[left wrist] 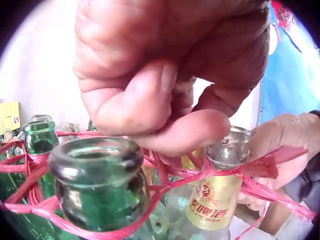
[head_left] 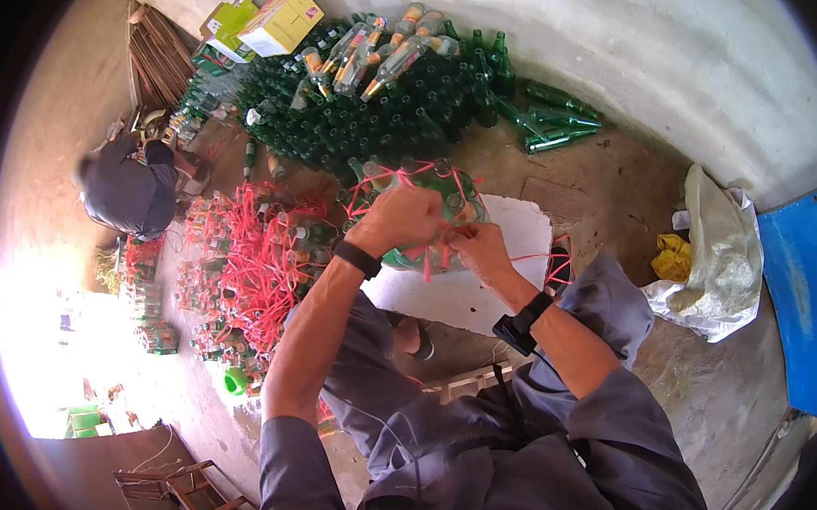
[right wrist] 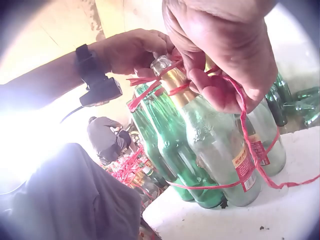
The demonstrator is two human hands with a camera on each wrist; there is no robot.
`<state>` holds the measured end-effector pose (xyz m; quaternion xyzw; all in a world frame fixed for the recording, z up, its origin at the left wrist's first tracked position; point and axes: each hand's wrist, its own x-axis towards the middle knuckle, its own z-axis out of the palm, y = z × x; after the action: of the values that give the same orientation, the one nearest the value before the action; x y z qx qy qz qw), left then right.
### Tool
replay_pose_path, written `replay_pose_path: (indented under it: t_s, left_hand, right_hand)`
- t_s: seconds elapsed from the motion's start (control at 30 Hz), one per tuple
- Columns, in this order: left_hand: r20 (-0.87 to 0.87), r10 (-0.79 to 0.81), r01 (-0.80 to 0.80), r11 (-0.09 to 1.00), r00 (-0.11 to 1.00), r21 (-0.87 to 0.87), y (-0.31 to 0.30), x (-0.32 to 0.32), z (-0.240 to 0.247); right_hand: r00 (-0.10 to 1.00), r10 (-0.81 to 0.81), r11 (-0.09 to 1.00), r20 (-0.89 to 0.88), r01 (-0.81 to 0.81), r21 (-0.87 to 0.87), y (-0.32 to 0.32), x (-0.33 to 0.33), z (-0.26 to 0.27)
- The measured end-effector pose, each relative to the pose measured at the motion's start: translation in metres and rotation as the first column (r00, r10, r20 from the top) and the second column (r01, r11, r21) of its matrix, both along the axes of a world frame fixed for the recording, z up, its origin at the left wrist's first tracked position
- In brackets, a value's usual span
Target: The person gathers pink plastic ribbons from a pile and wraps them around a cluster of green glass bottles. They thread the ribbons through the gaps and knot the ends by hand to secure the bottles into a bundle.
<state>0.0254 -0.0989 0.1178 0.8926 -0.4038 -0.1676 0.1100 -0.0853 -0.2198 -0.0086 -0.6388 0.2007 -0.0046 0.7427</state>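
Observation:
A bundle of green and clear glass beer bottles (right wrist: 212, 145) stands upright on a white board (head_left: 519, 240), with pink plastic twine (right wrist: 243, 120) looped round the necks and lower bodies. My right hand (head_left: 482, 251) pinches a strand of that twine beside a clear bottle with a gold neck label (left wrist: 212, 202). Over the bottle tops, my left hand (head_left: 399, 220) has its fingers curled on the twine, thumb and fingertips close together just above the necks. In the left wrist view a green bottle neck (left wrist: 97, 185) is nearest, ringed by twine.
Many green bottles (head_left: 374, 118) stand massed by the wall, with labelled bottles lying on top. Twine-tied bundles (head_left: 260, 244) fill the floor at left, near a crouching person (head_left: 133, 191). A white sack (head_left: 713, 248) and a blue panel (head_left: 808, 299) are at right.

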Motion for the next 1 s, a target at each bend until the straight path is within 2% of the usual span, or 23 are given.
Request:
replay_pose_path:
  t_s: [0.03,0.1,0.2,0.27,0.33,0.37,0.43,0.47,0.53,0.57,0.67,0.73,0.77,0.83,1.0]
  left_hand:
    - [-0.005,0.005,-0.005,1.0,1.0,-0.008,0.0,0.0,0.002]
    - [0.0,0.001,-0.001,1.0,1.0,0.005,0.0,-0.003,0.011]
    - [0.008,0.001,-0.001,1.0,1.0,0.03,0.0,-0.003,0.015]
    - [0.012,0.003,-0.004,0.999,1.0,0.045,0.004,-0.003,0.016]
    - [0.047,-0.038,0.045,0.987,0.998,-0.155,0.011,-0.005,0.014]
    - [0.047,-0.039,0.046,0.987,0.998,-0.155,0.014,-0.006,0.013]
    - [-0.154,0.066,-0.101,0.969,0.986,-0.226,0.017,-0.011,0.016]
    - [-0.155,0.068,-0.102,0.969,0.986,-0.226,0.019,-0.013,0.014]
    - [-0.276,0.148,-0.249,0.892,0.95,-0.378,0.022,-0.018,0.011]
    - [-0.275,0.149,-0.25,0.891,0.95,-0.379,0.023,-0.019,0.009]
    - [-0.178,0.158,-0.218,0.892,0.971,-0.396,0.019,-0.022,0.012]
    - [-0.042,0.156,-0.16,0.914,0.987,-0.372,0.019,-0.021,0.005]
    - [-0.04,0.157,-0.161,0.914,0.987,-0.372,0.021,-0.02,0.003]
    - [0.12,0.183,-0.134,0.934,0.976,-0.331,0.023,-0.021,0.0]
    - [0.173,0.225,-0.166,0.938,0.959,-0.304,0.028,-0.019,0.0]
  right_hand:
    - [1.0,0.0,1.0,-0.001,0.0,-0.001,-0.002,-0.002,0.006]
    - [0.992,0.002,0.94,-0.128,-0.045,-0.339,-0.008,-0.007,0.024]
    - [0.983,0.016,0.915,-0.181,-0.087,-0.395,-0.013,-0.008,0.049]
    - [0.982,0.008,0.911,-0.19,-0.085,-0.403,-0.012,-0.005,0.044]
    - [0.98,-0.002,0.907,-0.199,-0.081,-0.413,-0.012,-0.004,0.049]
    - [0.984,-0.007,0.902,-0.177,-0.07,-0.426,-0.012,-0.005,0.051]
    - [0.988,-0.011,0.897,-0.157,-0.06,-0.438,-0.012,-0.006,0.054]
    - [0.986,-0.008,0.907,-0.166,-0.063,-0.417,-0.012,-0.006,0.053]
    - [0.985,-0.003,0.916,-0.174,-0.067,-0.396,-0.012,-0.005,0.052]
    - [0.982,-0.007,0.912,-0.189,-0.071,-0.405,-0.012,-0.005,0.052]
    - [0.984,-0.029,0.905,-0.177,-0.05,-0.423,-0.01,-0.003,0.039]
    - [0.988,-0.044,0.902,-0.15,-0.025,-0.431,-0.009,-0.003,0.038]
    - [0.986,-0.028,0.899,-0.165,-0.047,-0.435,-0.01,-0.003,0.038]
    - [0.984,-0.013,0.896,-0.18,-0.068,-0.438,-0.009,-0.003,0.039]
    - [0.989,-0.033,0.924,-0.146,-0.026,-0.381,-0.008,-0.001,0.033]
